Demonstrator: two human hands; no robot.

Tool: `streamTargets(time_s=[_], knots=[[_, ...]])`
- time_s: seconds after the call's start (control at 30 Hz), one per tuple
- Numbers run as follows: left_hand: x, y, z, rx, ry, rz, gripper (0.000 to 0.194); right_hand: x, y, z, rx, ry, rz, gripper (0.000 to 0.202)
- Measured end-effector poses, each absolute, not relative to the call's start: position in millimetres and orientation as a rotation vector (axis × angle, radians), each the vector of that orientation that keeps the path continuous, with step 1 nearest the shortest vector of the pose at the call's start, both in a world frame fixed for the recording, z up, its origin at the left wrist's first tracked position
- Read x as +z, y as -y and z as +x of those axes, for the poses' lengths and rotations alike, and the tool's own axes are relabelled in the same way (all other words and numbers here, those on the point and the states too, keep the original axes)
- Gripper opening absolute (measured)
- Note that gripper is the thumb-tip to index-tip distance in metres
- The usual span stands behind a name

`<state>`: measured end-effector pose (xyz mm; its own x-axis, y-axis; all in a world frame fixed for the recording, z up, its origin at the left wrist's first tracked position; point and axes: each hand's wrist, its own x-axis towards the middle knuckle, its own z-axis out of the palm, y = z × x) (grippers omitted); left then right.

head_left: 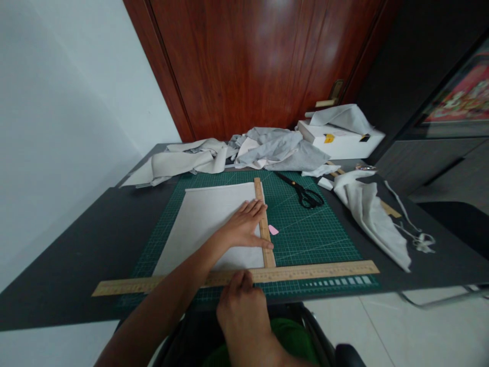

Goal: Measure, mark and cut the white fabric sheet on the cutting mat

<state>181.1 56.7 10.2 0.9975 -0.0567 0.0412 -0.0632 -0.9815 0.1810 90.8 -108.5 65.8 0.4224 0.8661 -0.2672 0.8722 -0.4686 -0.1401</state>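
- We're handling the white cloth [206,211], lying flat mid-frame on the green cutting mat [321,239].
- Our left hand [244,223] is spreading its fingers flat across the short ruler [265,229], pressing rather than gripping.
- Our right hand [243,305], bottom centre, is curling its fingers at the long ruler [305,271]; we can't tell if they're pinching anything.
- The short ruler is running along the cloth's right side, its lower end seemingly meeting the long one near square.
- For a good result, we should be checking that corner: any gap or tilt is probably skewing the angle.
- We should be spreading left-hand pressure along the ruler; pushing at one end is likely pivoting it.
- We should be smoothing, not dragging: thin cloth is probably creeping under load.
- The pink piece [273,230] is lying just right of the short ruler; we should be avoiding nudging it.
- Black scissors [300,189] are resting clear, right of centre.
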Motion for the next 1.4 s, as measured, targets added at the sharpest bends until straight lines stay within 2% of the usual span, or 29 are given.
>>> streamTargets(time_s=[0.13,0.47,0.73,1.07,1.4], knots=[[9.3,-58.8,181.0,0.07,0.092,2.97,0.121,56.4,108.5,86.7,-0.414,-1.612,2.646,0.033],[9.0,-57.6,181.1,0.08,0.069,2.957,0.127,66.1,108.5,91.5,-0.47,-1.602,2.61,0.034],[8.4,-55.9,176.8,0.074,0.086,2.948,0.128,46.0,112.5,90.3,-0.199,-1.709,2.648,0.026],[10.8,-55.3,176.6,0.084,0.073,2.933,0.128,67.5,108.8,91.4,-0.443,-1.592,2.587,0.039],[8.0,-56.9,179.5,0.117,0.067,2.95,0.126,71.8,107.5,92.8,-0.513,-1.59,2.557,0.041]])
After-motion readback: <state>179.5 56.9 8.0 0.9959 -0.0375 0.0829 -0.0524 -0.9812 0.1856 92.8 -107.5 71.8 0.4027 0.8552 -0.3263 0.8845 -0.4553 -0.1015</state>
